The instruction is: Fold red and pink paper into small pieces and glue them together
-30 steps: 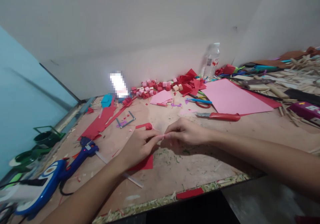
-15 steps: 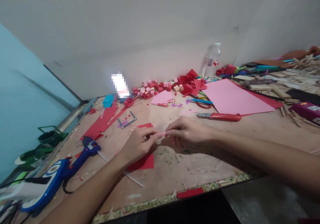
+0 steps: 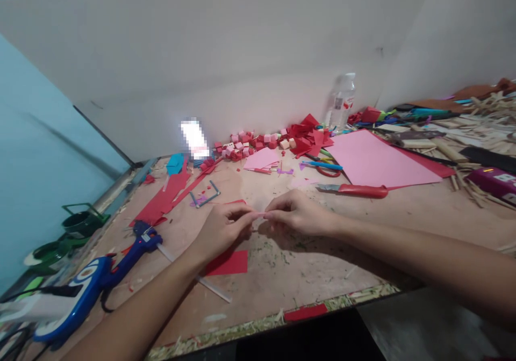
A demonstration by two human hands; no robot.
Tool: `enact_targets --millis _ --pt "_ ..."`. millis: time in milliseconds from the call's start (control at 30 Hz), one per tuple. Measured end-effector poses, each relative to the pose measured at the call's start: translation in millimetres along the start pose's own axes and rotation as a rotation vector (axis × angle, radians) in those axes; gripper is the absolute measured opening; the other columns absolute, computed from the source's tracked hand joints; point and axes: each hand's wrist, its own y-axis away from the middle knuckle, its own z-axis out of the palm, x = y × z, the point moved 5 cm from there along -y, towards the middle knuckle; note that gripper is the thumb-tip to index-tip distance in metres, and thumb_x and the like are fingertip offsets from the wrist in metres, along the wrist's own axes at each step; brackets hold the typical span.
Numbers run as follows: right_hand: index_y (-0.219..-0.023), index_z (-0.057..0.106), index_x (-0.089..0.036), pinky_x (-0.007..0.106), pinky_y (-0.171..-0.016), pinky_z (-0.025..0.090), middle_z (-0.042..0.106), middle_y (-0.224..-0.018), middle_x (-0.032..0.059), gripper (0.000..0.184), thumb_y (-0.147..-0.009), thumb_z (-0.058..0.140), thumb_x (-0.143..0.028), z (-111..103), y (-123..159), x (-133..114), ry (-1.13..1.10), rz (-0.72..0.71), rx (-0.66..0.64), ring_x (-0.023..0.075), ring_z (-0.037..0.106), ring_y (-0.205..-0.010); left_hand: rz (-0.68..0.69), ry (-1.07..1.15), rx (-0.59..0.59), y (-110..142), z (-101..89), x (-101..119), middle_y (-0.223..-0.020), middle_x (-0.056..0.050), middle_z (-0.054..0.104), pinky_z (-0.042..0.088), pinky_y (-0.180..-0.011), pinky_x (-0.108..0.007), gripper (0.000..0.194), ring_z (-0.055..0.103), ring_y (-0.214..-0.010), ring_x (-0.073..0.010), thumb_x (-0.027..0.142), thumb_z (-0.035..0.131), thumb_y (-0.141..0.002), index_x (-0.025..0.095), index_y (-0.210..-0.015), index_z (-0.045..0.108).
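Between my hands, just above the table, is a small narrow piece of pink paper [image 3: 260, 215]. My left hand [image 3: 223, 229] pinches its left end between thumb and fingers. At the right end, the thumb and fingertips of my right hand [image 3: 296, 212] are closed on the same piece. Most of the paper is hidden by my fingertips. Under my left hand lies a red sheet of paper [image 3: 228, 262], partly covered by the hand and wrist. A knife with a red handle [image 3: 363, 190] lies beyond my right forearm.
A blue glue gun [image 3: 137, 248] with a glue stick lies left of my left forearm. Small pink and red paper cubes [image 3: 242, 146] line the wall beside a plastic bottle [image 3: 342, 103]. Large pink paper [image 3: 382, 157], scissors [image 3: 328, 170] and a glowing screen [image 3: 194, 138] are at the back.
Both hands stay pinched on the pink piece, with only slight shifts of the fingers. My right hand has moved a little left, closer to my left hand.
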Motion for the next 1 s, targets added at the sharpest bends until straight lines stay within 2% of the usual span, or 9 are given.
enact_targets --millis 100,233,367,533,633,700,833,1000 --pt "-0.076 0.072 -0.013 0.026 -0.059 0.044 0.068 -0.066 0.0042 0.030 -0.096 0.060 -0.032 -3 1 -1 0.063 0.001 -0.001 0.0140 0.059 -0.060 -0.016 0.061 -0.014 -1 0.5 -3 -0.060 -0.001 0.065 0.042 -0.049 -0.021 0.034 0.054 -0.051 -0.0107 0.040 0.064 -0.095 0.015 -0.073 0.072" --pt "-0.081 0.074 -0.013 0.026 -0.061 0.043 0.069 -0.071 0.0043 0.028 -0.097 0.059 -0.031 -3 2 -7 0.170 -0.071 0.009 0.0143 0.056 -0.065 0.026 0.015 -0.008 2 1.6 4 -0.062 -0.001 0.066 0.043 -0.049 -0.020 0.034 0.055 -0.052 -0.0105 0.039 0.063 -0.097 0.016 -0.073 0.070" --pt "-0.082 0.076 -0.011 0.026 -0.061 0.044 0.069 -0.068 0.0043 0.028 -0.096 0.059 -0.027 -1 2 -5 0.153 -0.058 -0.038 0.0139 0.057 -0.063 0.056 -0.040 -0.054 3 3.8 9 -0.060 0.000 0.064 0.041 -0.050 -0.021 0.035 0.052 -0.050 -0.0098 0.037 0.061 -0.098 0.015 -0.072 0.070" --pt "-0.093 0.080 -0.011 0.026 -0.068 0.048 0.076 -0.081 0.0078 0.026 -0.097 0.059 -0.026 -1 3 -7 0.202 -0.082 -0.093 0.0161 0.066 -0.072 0.217 -0.251 -0.138 2 4.6 15 -0.068 -0.002 0.070 0.041 -0.059 -0.024 0.029 0.057 -0.060 -0.0121 0.031 0.058 -0.099 0.016 -0.082 0.075" --pt "-0.096 0.081 -0.011 0.025 -0.068 0.047 0.076 -0.082 0.0073 0.024 -0.097 0.060 -0.023 2 5 -12 0.248 -0.125 -0.140 0.0149 0.064 -0.072 0.312 -0.344 -0.197 5 4.6 17 -0.063 0.000 0.066 0.038 -0.058 -0.024 0.033 0.051 -0.056 -0.0107 0.028 0.055 -0.100 0.016 -0.074 0.073" --pt "-0.094 0.081 -0.010 0.024 -0.065 0.045 0.074 -0.077 0.0057 0.023 -0.096 0.060 -0.020 7 7 -15 0.261 -0.161 -0.206 0.0131 0.061 -0.067 0.349 -0.358 -0.284 9 6.9 17 -0.057 0.001 0.061 0.037 -0.057 -0.024 0.036 0.047 -0.052 -0.0097 0.027 0.055 -0.099 0.016 -0.068 0.069" --pt "-0.090 0.080 -0.011 0.022 -0.058 0.040 0.068 -0.069 0.0024 0.021 -0.094 0.060 -0.017 15 11 -18 0.277 -0.190 -0.296 0.0107 0.054 -0.060 0.308 -0.342 -0.442 16 13.4 14 -0.053 0.002 0.056 0.033 -0.052 -0.024 0.039 0.044 -0.050 -0.0093 0.024 0.053 -0.099 0.016 -0.061 0.062" --pt "-0.089 0.080 -0.012 0.022 -0.059 0.041 0.067 -0.069 0.0020 0.022 -0.094 0.061 -0.020 14 11 -17 0.232 -0.162 -0.281 0.0112 0.054 -0.062 0.300 -0.341 -0.438 15 13.6 15 -0.055 0.002 0.057 0.034 -0.052 -0.024 0.037 0.045 -0.050 -0.0092 0.024 0.052 -0.098 0.017 -0.062 0.060"
